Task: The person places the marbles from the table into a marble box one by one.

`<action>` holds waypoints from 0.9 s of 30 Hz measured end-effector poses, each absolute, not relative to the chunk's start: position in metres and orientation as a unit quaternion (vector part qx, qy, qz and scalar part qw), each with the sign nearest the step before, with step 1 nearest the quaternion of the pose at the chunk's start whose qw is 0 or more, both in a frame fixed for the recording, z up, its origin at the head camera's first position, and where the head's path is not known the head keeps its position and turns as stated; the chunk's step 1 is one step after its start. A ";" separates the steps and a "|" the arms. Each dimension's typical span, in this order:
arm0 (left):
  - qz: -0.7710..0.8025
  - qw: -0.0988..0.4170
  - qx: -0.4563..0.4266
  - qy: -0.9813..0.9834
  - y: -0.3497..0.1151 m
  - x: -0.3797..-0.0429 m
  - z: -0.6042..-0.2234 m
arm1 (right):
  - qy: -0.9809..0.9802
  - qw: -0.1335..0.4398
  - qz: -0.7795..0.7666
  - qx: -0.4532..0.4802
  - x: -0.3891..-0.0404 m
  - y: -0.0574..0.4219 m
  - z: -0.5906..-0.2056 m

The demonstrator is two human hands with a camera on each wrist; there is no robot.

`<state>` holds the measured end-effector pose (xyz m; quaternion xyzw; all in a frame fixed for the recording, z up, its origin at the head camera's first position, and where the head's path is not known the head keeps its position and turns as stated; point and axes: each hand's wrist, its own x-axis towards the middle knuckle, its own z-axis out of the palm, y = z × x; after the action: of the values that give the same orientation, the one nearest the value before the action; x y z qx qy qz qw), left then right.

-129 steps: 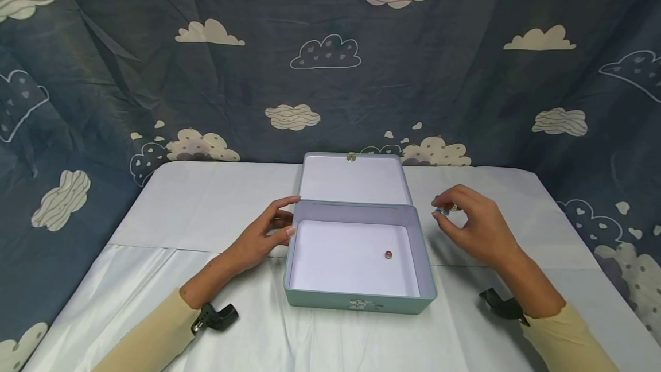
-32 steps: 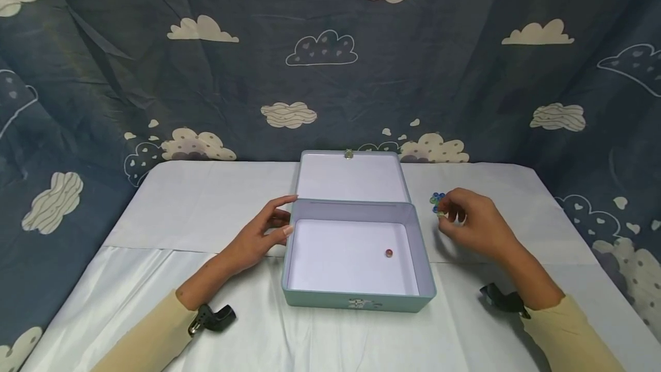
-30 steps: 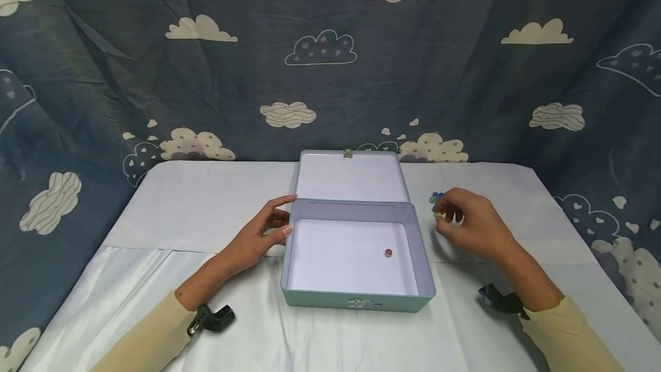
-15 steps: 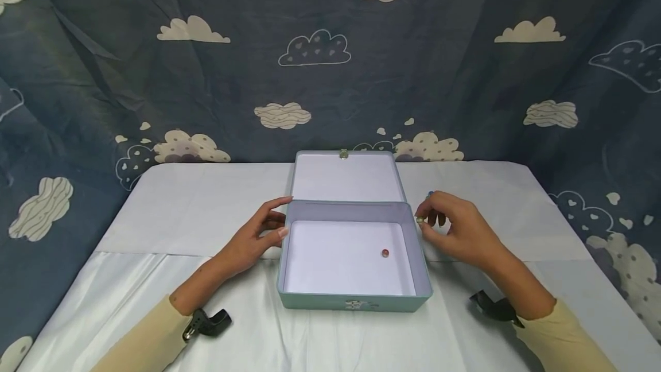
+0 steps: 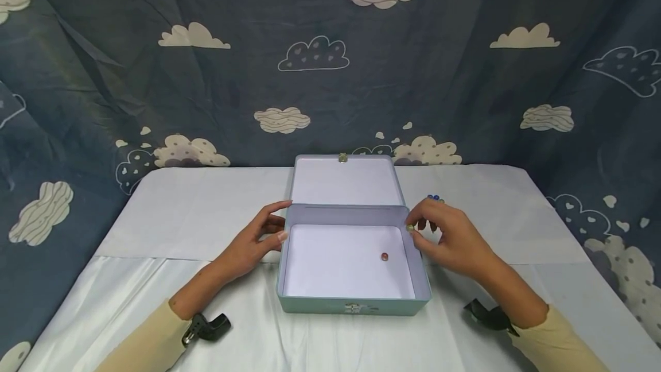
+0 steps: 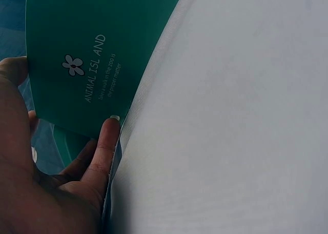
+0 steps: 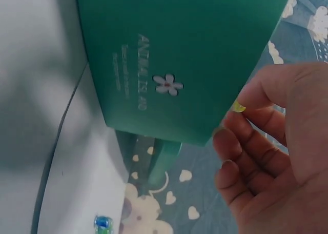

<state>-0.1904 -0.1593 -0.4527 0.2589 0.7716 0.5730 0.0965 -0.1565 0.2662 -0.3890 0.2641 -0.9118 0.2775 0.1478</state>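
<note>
An open green metal box with a pale lavender inside stands on the white cloth. My left hand rests against its left side, thumb on the outer wall and index finger at the back corner. In the left wrist view that green wall carries printed lettering. Between thumb and index finger, my right hand pinches a yellowish glass marble at the box's right rim. Only a yellow sliver of the marble shows in the right wrist view. A reddish-brown marble lies inside the box.
Behind the right hand, several blue and green marbles sit on the cloth, partly hidden by it. The box's lid lies tilted back on its hinge. A dark cloud-patterned curtain hangs behind the table.
My right hand has picked the yellowish marble from beside the other marbles and carried it left to the box's right rim. The left hand stays at the box's left side.
</note>
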 end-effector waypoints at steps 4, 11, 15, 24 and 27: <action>0.572 0.096 0.261 0.772 -0.159 -0.190 -0.453 | -0.905 0.150 0.282 0.280 -0.153 0.262 -0.391; 0.571 0.096 0.266 0.770 -0.157 -0.190 -0.455 | -0.893 0.173 0.270 0.315 -0.151 0.256 -0.396; 0.569 0.095 0.269 0.771 -0.157 -0.190 -0.455 | -0.890 0.182 0.263 0.325 -0.149 0.252 -0.397; 0.567 0.093 0.265 0.774 -0.159 -0.189 -0.453 | -0.886 0.183 0.259 0.339 -0.150 0.246 -0.398; 0.567 0.091 0.264 0.775 -0.160 -0.189 -0.452 | -0.885 0.185 0.256 0.342 -0.150 0.245 -0.398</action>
<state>-0.1894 -0.1601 -0.4519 0.2644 0.7750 0.5667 0.0914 -0.1503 0.2454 -0.3978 0.3418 -0.8851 0.2557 0.1854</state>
